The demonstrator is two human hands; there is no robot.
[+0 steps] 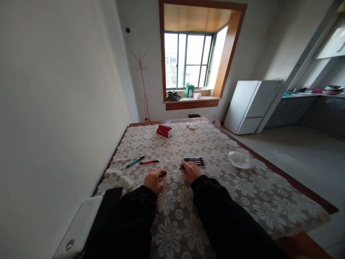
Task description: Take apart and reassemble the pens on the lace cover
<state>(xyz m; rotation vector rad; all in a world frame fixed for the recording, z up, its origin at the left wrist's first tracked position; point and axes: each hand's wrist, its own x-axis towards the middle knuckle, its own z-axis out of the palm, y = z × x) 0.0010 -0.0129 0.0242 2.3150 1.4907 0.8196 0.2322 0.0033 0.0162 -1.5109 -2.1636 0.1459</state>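
Both my hands rest on a table covered with a flowered lace cloth [188, 216]. My left hand [154, 180] is closed around a dark pen part whose tip sticks out to the right. My right hand [191, 171] lies over a teal pen [182, 168] that pokes out at its left side. Just beyond my right hand lies a small row of pens [193, 160], side by side. To the left lie a teal pen [135, 161] and a red pen [150, 162], apart from my hands.
A crumpled white tissue [239, 159] lies at the right of the cloth. A red tissue pack [164, 130] and a small white scrap [191, 126] sit at the far end. A white device [78, 230] is at my lower left. A wall runs along the left; a fridge [249, 106] stands on the right.
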